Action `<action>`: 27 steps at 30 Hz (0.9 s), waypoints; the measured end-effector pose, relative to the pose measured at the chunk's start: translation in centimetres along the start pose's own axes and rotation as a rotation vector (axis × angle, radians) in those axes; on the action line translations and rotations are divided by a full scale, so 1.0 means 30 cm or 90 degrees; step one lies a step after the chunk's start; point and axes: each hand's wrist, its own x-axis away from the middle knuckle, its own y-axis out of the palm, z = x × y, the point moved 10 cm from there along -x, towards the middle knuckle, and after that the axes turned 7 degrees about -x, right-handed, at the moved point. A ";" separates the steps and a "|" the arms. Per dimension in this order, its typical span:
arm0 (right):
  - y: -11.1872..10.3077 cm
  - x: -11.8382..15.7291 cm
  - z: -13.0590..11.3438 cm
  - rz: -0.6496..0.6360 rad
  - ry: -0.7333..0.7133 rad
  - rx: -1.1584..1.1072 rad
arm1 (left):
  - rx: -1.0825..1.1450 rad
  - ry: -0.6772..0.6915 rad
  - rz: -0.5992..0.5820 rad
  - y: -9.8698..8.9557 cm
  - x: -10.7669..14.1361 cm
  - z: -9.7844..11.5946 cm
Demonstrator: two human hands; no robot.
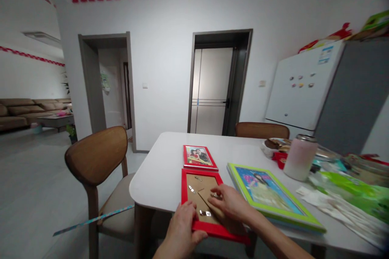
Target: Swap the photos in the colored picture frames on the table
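A red picture frame [184,188] lies back side up at the table's near edge. Its brown backing board [194,204] carries several metal clips and a narrow stand strip. My left hand [182,224] grips the frame's near left corner, with the thumb along the near side. Over the right part of the board, my right hand [229,202] has its fingers bent and drawn together beside a small metal piece; whatever lies under the fingertips is hidden. Just beyond is a second red frame [199,158], photo side up. To the right lies a green-edged framed picture [270,190].
The white table [158,170] also bears a pink-and-white bottle [300,158], a green packet [352,190] and white gloves or cloth [337,206] at the right. A wooden chair [97,158] stands left, another chair [263,130] behind. A fridge [300,85] stands back right.
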 end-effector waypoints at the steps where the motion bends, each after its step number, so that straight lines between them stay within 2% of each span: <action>1: 0.004 0.031 0.000 -0.015 -0.011 0.005 | 0.002 -0.002 0.002 0.002 -0.001 -0.001; 5: -0.007 0.083 -0.004 0.020 -0.024 0.018 | 0.015 -0.013 0.004 0.006 -0.002 -0.004; 9: -0.036 0.053 0.007 0.025 0.027 -0.008 | 0.057 -0.032 0.003 0.003 -0.006 -0.003; 12: -0.082 0.040 -0.026 0.025 0.032 -0.015 | 0.126 -0.051 0.032 -0.016 -0.021 -0.003; 16: -0.127 0.039 -0.134 0.045 0.012 -0.053 | 0.263 -0.084 0.139 -0.092 -0.053 -0.037; 18: -0.126 0.035 -0.190 0.044 -0.022 -0.108 | 0.357 -0.107 0.209 -0.149 -0.060 -0.087; 20: -0.124 0.030 -0.202 0.054 -0.044 -0.162 | 0.448 -0.146 0.250 -0.193 -0.058 -0.162; 23: -0.121 0.032 -0.104 0.089 0.007 -0.111 | 0.521 -0.229 0.255 -0.231 -0.034 -0.298; 27: -0.068 0.057 0.058 0.061 0.076 0.058 | 0.397 -0.258 0.243 -0.286 -0.004 -0.431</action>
